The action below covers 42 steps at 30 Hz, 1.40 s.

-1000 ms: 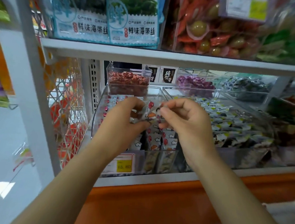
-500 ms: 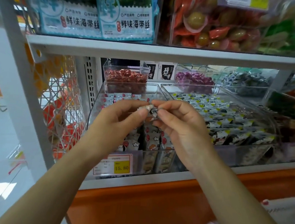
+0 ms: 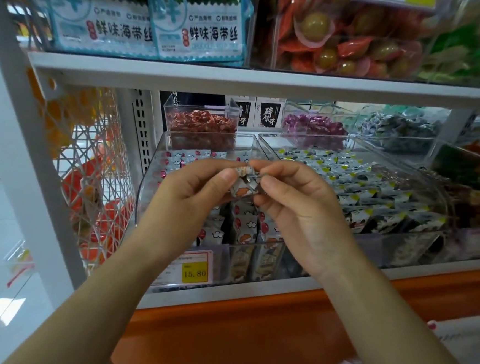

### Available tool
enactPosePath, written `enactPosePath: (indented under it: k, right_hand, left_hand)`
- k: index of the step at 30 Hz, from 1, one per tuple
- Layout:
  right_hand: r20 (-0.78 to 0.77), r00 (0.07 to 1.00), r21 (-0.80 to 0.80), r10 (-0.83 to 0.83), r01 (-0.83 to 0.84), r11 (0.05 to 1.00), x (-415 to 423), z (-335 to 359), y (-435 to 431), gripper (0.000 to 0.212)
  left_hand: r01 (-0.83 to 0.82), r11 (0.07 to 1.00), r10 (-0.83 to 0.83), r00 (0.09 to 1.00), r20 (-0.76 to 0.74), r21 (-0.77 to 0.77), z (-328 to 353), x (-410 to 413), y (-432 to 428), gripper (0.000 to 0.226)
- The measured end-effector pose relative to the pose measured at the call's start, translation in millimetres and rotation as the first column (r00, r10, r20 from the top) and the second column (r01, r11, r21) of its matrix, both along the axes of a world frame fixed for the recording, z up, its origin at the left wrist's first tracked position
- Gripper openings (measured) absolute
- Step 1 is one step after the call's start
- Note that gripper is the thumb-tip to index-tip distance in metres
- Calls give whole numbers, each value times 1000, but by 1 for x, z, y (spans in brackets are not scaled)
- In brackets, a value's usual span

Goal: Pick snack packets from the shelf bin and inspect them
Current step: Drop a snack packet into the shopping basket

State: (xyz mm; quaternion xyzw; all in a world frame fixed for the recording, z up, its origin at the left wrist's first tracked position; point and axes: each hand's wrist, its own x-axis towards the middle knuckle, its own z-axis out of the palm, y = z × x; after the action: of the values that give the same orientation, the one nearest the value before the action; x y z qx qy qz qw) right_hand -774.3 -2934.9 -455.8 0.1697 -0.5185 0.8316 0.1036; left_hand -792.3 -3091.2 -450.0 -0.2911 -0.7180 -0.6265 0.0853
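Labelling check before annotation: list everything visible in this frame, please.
snack packet: one, white with orange print, pinched between both hands
front bin: one, clear, lower shelf behind the hands, holds many similar packets
right bin: one, clear, beside it, many packets with yellow-green marks
red sweets: many, in a small clear box behind front bin
purple sweets: many, back row, further right
price tag: one, yellow, front bin face, reads 15.80
seaweed bags: two, blue-white, upper shelf
wire basket: one, white, left of shelf
left hand: pinches snack packet
right hand: pinches snack packet
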Motion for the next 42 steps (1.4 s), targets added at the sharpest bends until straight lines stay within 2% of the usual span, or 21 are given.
enactPosePath:
  k: [5,8,10,13,17,19,23,27,30,32,35,37,39,42]
  right_hand:
    - [-17,999,28,-35,36,999,0,-1,3,8]
    - [-64,989,165,-133,142,976,3,-1,5,16]
    - [-121,971,321,-206,234,917,7,4,10,23]
    - [-221,928,508,-299,371,777,18,12,22,29]
    - [-302,850,547,-432,526,651,44,24,55,26]
    - [-291,812,528,-505,577,623,60,26,78,22]
    - [-163,752,576,-639,598,557,91,9,130,18]
    - [23,714,706,-699,483,517,123,-37,175,12]
    - [169,660,743,-732,403,535,141,-88,201,4]
    - [274,604,748,-748,355,561,149,-126,216,11]
    - [459,454,692,-764,356,628,155,-184,236,14]
    - [573,319,626,-755,424,654,156,-221,248,17]
    - [638,190,608,-746,469,640,159,-257,260,25]
    - [650,44,669,-759,440,599,164,-307,270,34]
  left_hand:
    - [-9,1000,8,1000,-10,-27,2,2,5,25]
    - [-59,997,58,998,-21,-54,2,5,9,25]
    - [-83,994,81,996,-36,-67,4,9,13,28]
    - [-24,998,23,999,-29,-52,12,18,26,29]
    - [97,994,-96,995,34,-45,22,35,62,29]
    - [188,981,-181,978,101,-57,25,46,84,28]
    - [233,934,-201,969,141,-270,17,64,126,19]
    - [272,832,-193,959,209,-484,-9,72,160,32]
    - [343,728,-237,938,253,-594,-34,74,179,29]
    - [375,661,-260,927,270,-650,-49,74,190,28]
    - [392,627,-299,919,258,-673,-65,72,207,19]
    - [398,651,-296,917,266,-646,-77,72,217,15]
    - [407,676,-278,913,298,-615,-89,71,227,18]
    - [446,666,-293,894,340,-598,-105,72,238,17]
